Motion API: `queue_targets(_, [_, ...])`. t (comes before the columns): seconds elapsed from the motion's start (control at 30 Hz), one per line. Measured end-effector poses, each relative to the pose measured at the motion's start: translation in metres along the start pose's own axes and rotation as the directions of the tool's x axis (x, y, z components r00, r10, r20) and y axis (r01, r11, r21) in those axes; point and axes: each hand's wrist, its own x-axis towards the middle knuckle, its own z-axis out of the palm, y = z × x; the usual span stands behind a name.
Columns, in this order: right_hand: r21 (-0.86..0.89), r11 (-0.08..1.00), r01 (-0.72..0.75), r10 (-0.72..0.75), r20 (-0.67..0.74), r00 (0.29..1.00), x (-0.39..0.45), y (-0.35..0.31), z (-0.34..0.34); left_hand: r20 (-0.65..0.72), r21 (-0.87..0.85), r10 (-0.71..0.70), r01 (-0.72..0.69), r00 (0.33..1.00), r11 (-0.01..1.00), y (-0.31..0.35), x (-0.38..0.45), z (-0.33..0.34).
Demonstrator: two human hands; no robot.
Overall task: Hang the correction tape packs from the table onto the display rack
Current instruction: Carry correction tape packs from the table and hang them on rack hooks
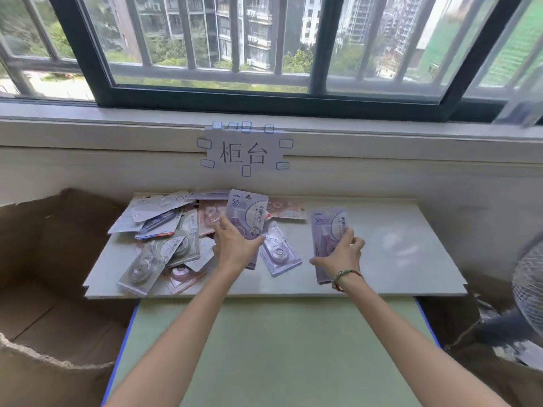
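Two purple correction tape packs are held up, one point(246, 214) at left, one point(327, 230) at right. A third purple pack point(279, 251) lies flat. Roughly ten more are heaped point(164, 230); an exact count cannot be made. One paper sign point(244, 151) is taped up.

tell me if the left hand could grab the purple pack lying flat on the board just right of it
Probably not yet. The left hand already holds a purple correction tape pack, so its fingers are occupied. The flat purple pack lies uncovered close beside it on the white board; nothing else blocks it.

Beside the pale grey rectangular tabletop board point(382, 277), flat lilac plastic-and-card correction tape packs point(248, 218) showed; nearer lay a pale green, blue-edged mat point(273, 348).
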Motion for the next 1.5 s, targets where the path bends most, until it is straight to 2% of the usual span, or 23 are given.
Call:
queue_targets(0.33, [0.063,0.997,-0.033,0.046,-0.213,0.976,-0.042,0.070,-0.089,0.031,0.053,0.051,-0.053,0.998,0.997,0.063,-0.095,0.051])
queue_targets(0.53, [0.095,0.986,-0.136,0.158,-0.301,0.940,-0.074,0.113,-0.126,0.106,0.006,0.102,-0.104,0.989,0.995,0.081,-0.138,0.074])
queue_targets(0.7, [0.182,0.959,-0.218,0.274,-0.382,0.883,-0.102,0.136,-0.156,0.179,-0.002,0.201,-0.204,0.963,0.979,0.103,-0.161,0.091])
queue_targets(0.8, [0.220,0.936,-0.275,0.348,-0.461,0.816,-0.126,0.160,-0.172,0.264,-0.021,0.263,-0.267,0.928,0.964,0.117,-0.185,0.106])
queue_targets(0.9, [0.266,0.906,-0.330,0.423,-0.532,0.733,-0.163,0.186,-0.189,0.348,-0.081,0.362,-0.357,0.865,0.931,0.130,-0.217,0.123])
queue_targets(1.0, [0.303,0.859,-0.412,0.508,-0.600,0.618,-0.210,0.216,-0.208,0.438,-0.140,0.452,-0.438,0.777,0.888,0.147,-0.253,0.141])
queue_targets(1.17, [0.419,0.760,-0.496,0.630,-0.662,0.406,-0.297,0.273,-0.246,0.576,-0.269,0.581,-0.537,0.575,0.799,0.177,-0.343,0.167])
queue_targets(1.3, [0.511,0.687,-0.516,0.694,-0.671,0.260,-0.364,0.318,-0.274,0.641,-0.325,0.649,-0.620,0.411,0.714,0.198,-0.423,0.188])
queue_targets(1.5, [0.610,0.580,-0.540,0.737,-0.675,0.029,-0.480,0.400,-0.319,0.683,-0.442,0.706,-0.662,0.189,0.605,0.230,-0.565,0.224])
